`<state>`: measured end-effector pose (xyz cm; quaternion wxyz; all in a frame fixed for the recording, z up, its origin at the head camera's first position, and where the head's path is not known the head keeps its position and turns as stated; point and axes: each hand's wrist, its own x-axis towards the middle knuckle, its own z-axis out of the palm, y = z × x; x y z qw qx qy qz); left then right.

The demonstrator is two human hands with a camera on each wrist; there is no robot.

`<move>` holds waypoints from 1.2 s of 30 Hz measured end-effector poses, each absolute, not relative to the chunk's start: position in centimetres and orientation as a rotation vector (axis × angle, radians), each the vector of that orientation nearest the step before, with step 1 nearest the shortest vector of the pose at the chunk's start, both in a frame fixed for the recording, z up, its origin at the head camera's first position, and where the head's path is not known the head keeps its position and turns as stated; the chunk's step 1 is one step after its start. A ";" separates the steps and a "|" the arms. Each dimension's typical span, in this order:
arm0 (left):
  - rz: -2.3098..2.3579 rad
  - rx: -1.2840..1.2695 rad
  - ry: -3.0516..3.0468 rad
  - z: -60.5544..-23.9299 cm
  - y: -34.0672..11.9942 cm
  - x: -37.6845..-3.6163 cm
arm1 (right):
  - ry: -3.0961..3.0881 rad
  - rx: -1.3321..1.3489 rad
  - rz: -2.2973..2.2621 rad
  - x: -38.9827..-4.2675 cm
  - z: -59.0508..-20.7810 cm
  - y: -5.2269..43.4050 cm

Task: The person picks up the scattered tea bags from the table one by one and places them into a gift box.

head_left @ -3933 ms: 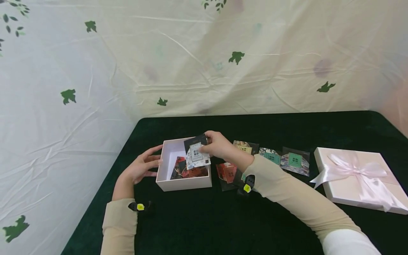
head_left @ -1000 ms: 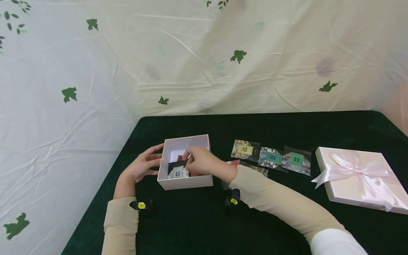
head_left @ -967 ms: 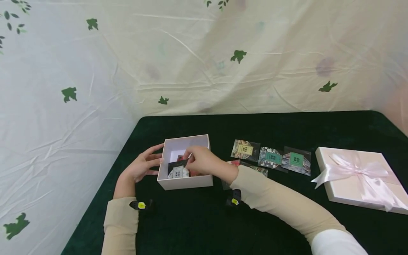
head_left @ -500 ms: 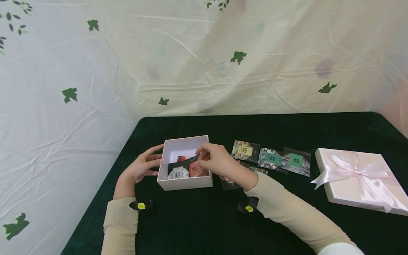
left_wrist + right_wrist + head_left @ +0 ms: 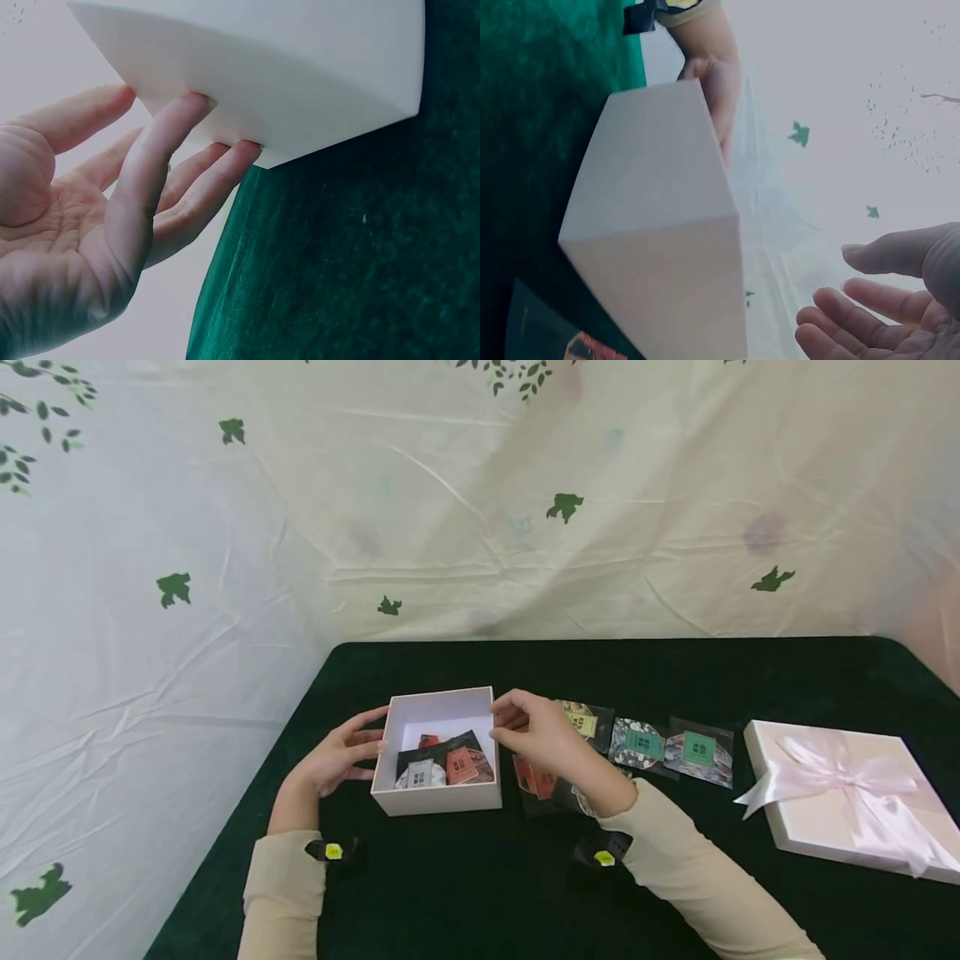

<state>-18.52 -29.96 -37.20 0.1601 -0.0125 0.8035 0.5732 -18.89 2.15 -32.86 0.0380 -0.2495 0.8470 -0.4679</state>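
An uncovered pale pink box (image 5: 438,801) sits left of centre in the head view. Inside, a dark sachet with a white label (image 5: 422,774) and one with a red label (image 5: 465,765) lie side by side over another red one, mostly covered. My left hand (image 5: 330,766) rests its extended fingers against the box's left wall; the left wrist view shows the fingertips (image 5: 201,101) touching it. Just off the right rim, my right hand (image 5: 543,732) holds nothing, fingers loosely bent, as the right wrist view confirms.
Right of the box lie several sachets, among them a yellow-labelled one (image 5: 583,724), a red-labelled one (image 5: 534,779) and two green-labelled ones; my right forearm partly covers some. A pink lid with a ribbon bow (image 5: 832,777) lies at far right on the dark green cloth (image 5: 465,893).
The white-labelled sachet went from my right hand into the box. My right hand then let go of the red-labelled sachet and moved right, out of the box. The left hand stayed put.
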 end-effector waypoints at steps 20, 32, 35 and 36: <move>1.632 -0.058 2.314 -37.5 -30.1 -18.0 | 2.872 -0.590 -1.213 -23.3 -33.2 5.6; 1.623 -0.071 2.304 -37.3 -29.8 -18.6 | 2.812 -0.447 -1.057 -25.7 -35.0 8.0; 1.620 -0.061 2.306 -37.4 -29.8 -18.6 | 2.806 -0.428 -0.998 -26.2 -35.6 8.2; 1.623 -0.067 2.304 -37.3 -29.8 -18.6 | 2.804 -0.420 -0.983 -26.4 -35.8 8.3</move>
